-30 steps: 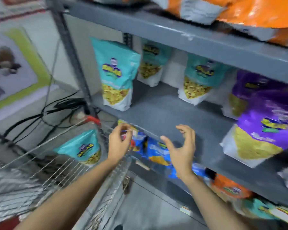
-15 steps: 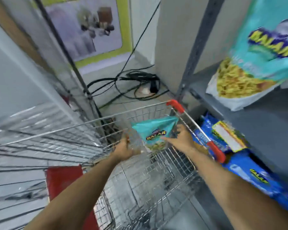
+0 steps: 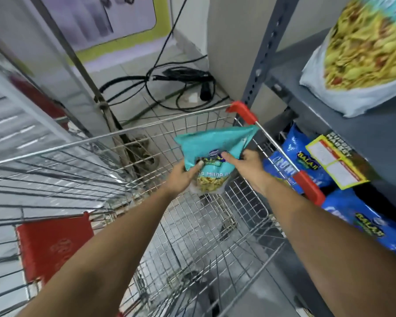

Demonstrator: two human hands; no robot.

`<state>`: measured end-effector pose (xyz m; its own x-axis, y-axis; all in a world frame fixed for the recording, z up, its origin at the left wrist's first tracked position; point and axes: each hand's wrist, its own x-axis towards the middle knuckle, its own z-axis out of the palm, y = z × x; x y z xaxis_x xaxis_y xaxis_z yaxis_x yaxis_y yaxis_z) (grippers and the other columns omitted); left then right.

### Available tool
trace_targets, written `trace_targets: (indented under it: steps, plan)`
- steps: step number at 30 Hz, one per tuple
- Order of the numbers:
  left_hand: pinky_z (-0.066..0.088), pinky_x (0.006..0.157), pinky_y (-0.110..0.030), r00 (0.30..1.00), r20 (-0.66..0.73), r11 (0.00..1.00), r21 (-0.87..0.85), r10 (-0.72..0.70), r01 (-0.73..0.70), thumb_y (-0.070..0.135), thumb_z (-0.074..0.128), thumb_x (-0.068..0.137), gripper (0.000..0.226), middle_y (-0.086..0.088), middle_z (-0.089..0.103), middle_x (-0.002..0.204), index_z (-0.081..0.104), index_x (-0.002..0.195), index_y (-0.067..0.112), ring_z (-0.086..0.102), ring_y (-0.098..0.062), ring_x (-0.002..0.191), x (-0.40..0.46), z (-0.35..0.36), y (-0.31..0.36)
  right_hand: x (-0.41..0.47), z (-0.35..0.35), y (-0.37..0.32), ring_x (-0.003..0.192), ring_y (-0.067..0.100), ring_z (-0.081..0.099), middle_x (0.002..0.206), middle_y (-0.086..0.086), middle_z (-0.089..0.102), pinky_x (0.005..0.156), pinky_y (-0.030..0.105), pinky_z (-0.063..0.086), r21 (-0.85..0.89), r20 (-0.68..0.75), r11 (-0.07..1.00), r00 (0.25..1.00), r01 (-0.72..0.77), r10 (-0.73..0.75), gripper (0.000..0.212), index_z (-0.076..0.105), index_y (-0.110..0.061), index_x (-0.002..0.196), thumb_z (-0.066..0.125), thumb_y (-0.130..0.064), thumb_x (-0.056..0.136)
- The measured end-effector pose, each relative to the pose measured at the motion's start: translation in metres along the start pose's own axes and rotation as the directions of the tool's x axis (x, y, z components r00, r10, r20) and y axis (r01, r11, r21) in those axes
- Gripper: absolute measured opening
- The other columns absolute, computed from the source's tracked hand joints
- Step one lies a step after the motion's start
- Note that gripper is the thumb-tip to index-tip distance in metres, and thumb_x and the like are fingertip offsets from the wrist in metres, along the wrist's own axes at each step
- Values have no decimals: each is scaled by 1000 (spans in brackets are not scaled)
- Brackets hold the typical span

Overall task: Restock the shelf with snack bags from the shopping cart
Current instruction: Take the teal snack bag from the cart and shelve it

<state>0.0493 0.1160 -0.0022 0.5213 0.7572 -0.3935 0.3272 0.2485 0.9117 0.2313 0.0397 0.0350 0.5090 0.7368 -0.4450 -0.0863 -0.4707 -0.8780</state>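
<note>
I am seeing a grey metal shelf (image 3: 364, 131) at my right; one snack bag with a white bottom (image 3: 361, 65) is standing on its upper board. Blue bags (image 3: 306, 161) are lying on the lower board. On the tiled floor (image 3: 169, 92), black cables (image 3: 183, 76) are lying, and the wire shopping cart (image 3: 146, 124) is standing there.

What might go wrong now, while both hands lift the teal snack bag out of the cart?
1. The left hand and right hand pinch only the middle of the teal snack bag, so it may slip or crush.
2. On its way to the shelf, the bag's raised corner could catch on the cart rail by the red corner cap.
</note>
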Motion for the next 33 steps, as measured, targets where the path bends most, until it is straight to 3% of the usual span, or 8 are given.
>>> trace_targets:
  steps: [4,6,11,15,19,23,25,33]
  plan:
    - [46,52,-8,982,-156,994,63,103,-94,37,53,95,33,0,64,67,67,81,10,60,6,55,-40,2,53,-47,-8,-35,72,-1,68,92,-5,74,65,15,54,73,-65,993,994,92,-88,13,70,-16,91,75,-25,83]
    - [40,44,-8,968,-191,985,91,160,-145,42,56,92,38,7,59,56,64,64,17,53,10,42,-64,4,85,-77,-20,-55,69,-7,67,89,-9,73,64,13,54,107,-86,983,987,147,-138,5,69,-21,86,73,-23,84]
    - [51,50,-20,940,-140,950,68,311,-304,69,58,70,51,2,71,62,68,60,19,64,-1,56,-136,28,184,-173,-77,-125,80,-3,70,91,-14,74,71,21,57,164,-240,946,942,278,-235,4,71,-22,87,73,-24,84]
    - [51,53,-19,910,-101,915,22,402,-402,46,66,84,32,14,70,56,70,60,25,65,3,60,-155,59,230,-217,-113,-154,57,-1,65,79,-4,75,50,19,51,165,-338,923,899,348,-278,17,71,-11,86,73,-28,84]
    - [50,55,-20,858,47,857,44,511,-513,40,64,87,30,19,68,57,69,60,28,59,14,56,-172,113,287,-268,-172,-184,67,-5,69,75,-18,75,57,13,53,188,-471,875,823,446,-318,4,70,-15,91,69,-15,87]
    - [43,62,-2,784,144,793,-21,604,-608,31,63,90,7,17,67,80,69,91,26,58,20,69,-185,172,323,-302,-223,-193,75,-5,71,89,-13,74,62,13,53,151,-590,846,733,511,-338,9,70,-18,96,69,-15,87]
    - [45,64,-8,764,202,788,-76,613,-611,38,60,90,16,10,67,78,66,90,24,60,7,70,-185,200,336,-312,-246,-196,77,-7,70,93,-11,73,63,11,52,117,-636,841,690,529,-345,15,69,-15,102,69,-15,87]
    - [51,63,-12,696,362,769,-101,619,-631,26,60,92,13,-2,71,88,68,94,16,62,16,69,-153,292,347,-311,-319,-182,77,-2,72,91,-10,74,66,16,55,90,-744,854,604,513,-284,19,70,-11,103,72,-15,85]
